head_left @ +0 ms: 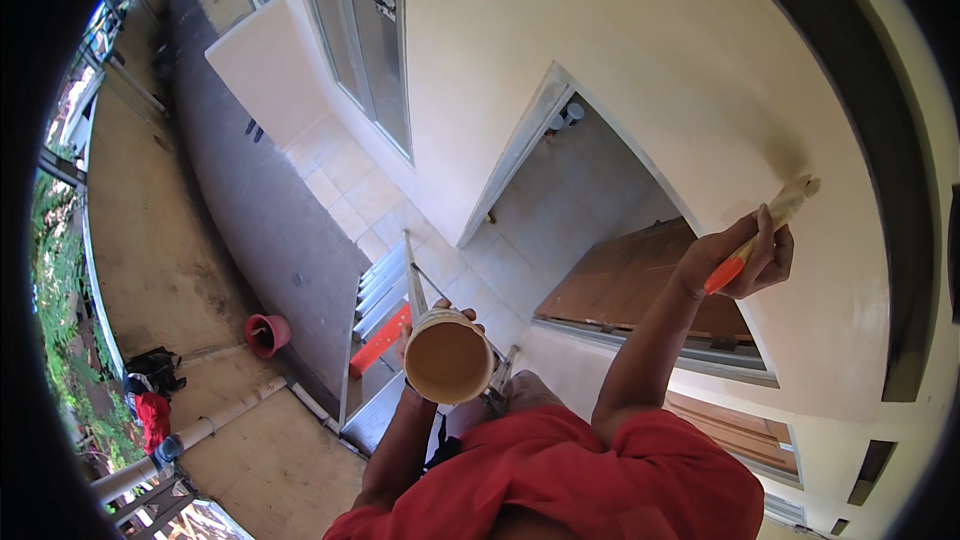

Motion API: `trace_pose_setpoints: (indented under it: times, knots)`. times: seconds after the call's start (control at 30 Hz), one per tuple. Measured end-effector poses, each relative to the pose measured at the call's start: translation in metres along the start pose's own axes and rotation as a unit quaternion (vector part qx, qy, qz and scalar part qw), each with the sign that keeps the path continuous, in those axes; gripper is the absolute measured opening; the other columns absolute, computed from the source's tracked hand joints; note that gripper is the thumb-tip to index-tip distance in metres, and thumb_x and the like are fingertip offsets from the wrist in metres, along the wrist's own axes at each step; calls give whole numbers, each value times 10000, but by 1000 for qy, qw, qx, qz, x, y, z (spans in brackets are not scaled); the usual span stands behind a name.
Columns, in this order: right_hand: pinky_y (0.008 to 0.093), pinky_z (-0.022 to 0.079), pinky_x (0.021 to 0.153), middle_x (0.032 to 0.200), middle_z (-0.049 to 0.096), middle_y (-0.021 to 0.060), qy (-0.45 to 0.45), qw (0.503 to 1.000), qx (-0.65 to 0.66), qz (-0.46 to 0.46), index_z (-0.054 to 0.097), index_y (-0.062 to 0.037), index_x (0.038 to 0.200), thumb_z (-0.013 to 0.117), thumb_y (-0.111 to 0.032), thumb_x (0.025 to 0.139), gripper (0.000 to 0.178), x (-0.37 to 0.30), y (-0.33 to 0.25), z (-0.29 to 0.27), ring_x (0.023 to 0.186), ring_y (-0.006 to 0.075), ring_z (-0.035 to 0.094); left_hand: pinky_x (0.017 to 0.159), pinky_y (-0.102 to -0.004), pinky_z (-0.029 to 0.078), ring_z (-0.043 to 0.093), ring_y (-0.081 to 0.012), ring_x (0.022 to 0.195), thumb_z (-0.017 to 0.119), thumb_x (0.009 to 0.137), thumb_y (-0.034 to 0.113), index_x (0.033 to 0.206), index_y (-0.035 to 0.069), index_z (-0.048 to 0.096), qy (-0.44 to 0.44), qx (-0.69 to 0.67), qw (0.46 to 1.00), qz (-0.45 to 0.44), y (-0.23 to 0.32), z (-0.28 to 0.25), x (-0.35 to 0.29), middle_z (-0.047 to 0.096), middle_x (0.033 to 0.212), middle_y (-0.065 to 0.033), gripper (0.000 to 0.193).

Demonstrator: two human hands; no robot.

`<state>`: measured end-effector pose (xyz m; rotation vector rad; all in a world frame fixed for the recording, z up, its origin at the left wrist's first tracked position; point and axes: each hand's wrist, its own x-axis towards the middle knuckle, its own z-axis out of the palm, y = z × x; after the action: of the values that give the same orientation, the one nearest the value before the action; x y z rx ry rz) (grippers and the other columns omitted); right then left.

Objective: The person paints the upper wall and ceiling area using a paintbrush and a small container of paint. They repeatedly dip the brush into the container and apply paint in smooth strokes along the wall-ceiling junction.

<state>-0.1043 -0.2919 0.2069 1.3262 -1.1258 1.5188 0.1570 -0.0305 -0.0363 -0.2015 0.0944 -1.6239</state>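
Note:
My right hand point(752, 252) is raised to the right, its fingers closed round a paintbrush point(790, 198) with an orange handle end. The pale, paint-coated bristles point up at the cream wall point(690, 70); whether they touch it I cannot tell. A soft dark shadow lies on the wall just beyond the tip. Lower and nearer the middle, my left hand point(404, 344) grips a round paint container point(448, 362) from its far and left sides. Beige-brown paint shows inside. Most of that palm is hidden by the container.
Beneath me stands a metal stepladder point(382, 280) with an orange part point(380, 340). An open doorway with a brown door point(630, 285) is ahead right; a window point(370, 50) lies farther left. A red bucket point(266, 336) rests near the low wall point(165, 250) on the left.

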Motion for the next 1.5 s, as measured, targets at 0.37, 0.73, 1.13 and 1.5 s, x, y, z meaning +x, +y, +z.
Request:
trace_pose_setpoints:
  times: [0.37,0.73,1.13,1.5]
  knots:
    - [392,549,818,1178,580,161,-43,984,172,17,842,-147,1110,782,52,769,399,-20,-91,121,1000,292,632,1015,-680,578,476,-496,1435,687,1015,551,1611,130,445,26,16,1000,-8,7,-10,-4,459,1554,-282,769]
    - [379,597,894,1183,691,148,-78,941,312,-100,823,-81,1013,797,109,771,308,8,-27,124,1048,288,701,1000,-717,574,469,-505,1421,684,1010,574,1624,141,414,42,42,998,-11,4,2,-4,438,1555,-274,799]
    - [316,605,809,1165,579,133,-18,998,-33,-55,833,-95,1035,782,108,890,254,7,48,-40,1030,238,670,997,-683,576,464,-484,1423,723,991,541,1598,132,450,37,27,999,-30,7,-2,-6,448,1544,-264,781]
    - [395,547,803,1037,590,100,-106,977,186,1,833,-175,1027,836,14,728,354,-14,-90,110,960,287,638,1004,-671,568,449,-467,1426,724,992,540,1605,150,454,32,36,998,-28,11,-8,-6,453,1557,-248,774]
